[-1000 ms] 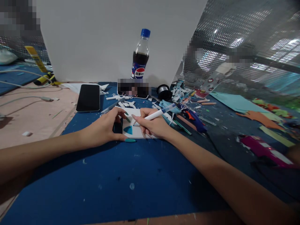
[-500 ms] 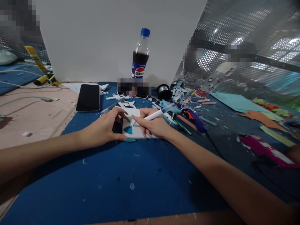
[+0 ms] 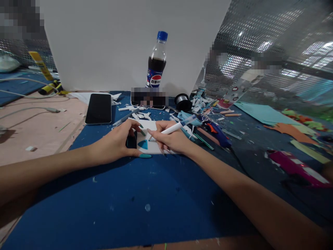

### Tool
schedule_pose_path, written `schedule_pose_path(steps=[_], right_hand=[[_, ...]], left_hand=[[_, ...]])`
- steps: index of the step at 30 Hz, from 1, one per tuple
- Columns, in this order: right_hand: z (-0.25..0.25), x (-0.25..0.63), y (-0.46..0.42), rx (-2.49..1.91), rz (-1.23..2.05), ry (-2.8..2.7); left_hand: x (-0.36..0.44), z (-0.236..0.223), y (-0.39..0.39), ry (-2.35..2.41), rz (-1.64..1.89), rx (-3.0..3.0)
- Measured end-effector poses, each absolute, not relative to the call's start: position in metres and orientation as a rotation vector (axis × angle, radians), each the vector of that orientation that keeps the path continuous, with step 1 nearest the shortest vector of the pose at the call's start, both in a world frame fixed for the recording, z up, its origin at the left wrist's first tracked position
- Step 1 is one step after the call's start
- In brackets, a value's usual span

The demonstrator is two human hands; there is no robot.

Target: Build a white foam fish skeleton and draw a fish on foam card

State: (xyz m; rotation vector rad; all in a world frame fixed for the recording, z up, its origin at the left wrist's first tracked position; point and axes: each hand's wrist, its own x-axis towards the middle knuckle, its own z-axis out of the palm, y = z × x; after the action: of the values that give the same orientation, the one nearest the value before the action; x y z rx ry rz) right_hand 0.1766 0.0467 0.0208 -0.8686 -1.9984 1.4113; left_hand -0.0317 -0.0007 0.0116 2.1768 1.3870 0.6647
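In the head view, a small white board (image 3: pixel 153 150) lies flat on the blue mat. My right hand (image 3: pixel 170 137) is closed around a white pen (image 3: pixel 171 129) with a clear blue end, its tip down at the board's surface. A teal piece with a curved edge (image 3: pixel 143 144) shows on the board, beside the pen tip. My left hand (image 3: pixel 126 139) rests at the board's left side, thumb and forefinger wide apart: the thumb lies along the near edge, the forefinger over the top. Its other fingers are partly hidden.
A black phone (image 3: pixel 99 108) lies at left; a cola bottle (image 3: pixel 156 66) stands behind another phone (image 3: pixel 139 100). White scraps, a wire spool (image 3: pixel 182 102) and a blue glue gun (image 3: pixel 218 133) lie beyond my hands. A magenta glue gun (image 3: pixel 296 166) with a cord is at right.
The view has shifted very slightly. My right hand and the pen stay at nearly the same place on the board; my left hand keeps its position.
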Motion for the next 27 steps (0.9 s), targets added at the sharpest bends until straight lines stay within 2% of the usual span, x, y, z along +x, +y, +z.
schedule_pose_path(steps=[27], right_hand=[[0.0214,0.1787,0.0458,-0.825,1.439,-2.003]], left_hand=[[-0.0314,0.0121,-0.0001,1.379,0.66,2.171]])
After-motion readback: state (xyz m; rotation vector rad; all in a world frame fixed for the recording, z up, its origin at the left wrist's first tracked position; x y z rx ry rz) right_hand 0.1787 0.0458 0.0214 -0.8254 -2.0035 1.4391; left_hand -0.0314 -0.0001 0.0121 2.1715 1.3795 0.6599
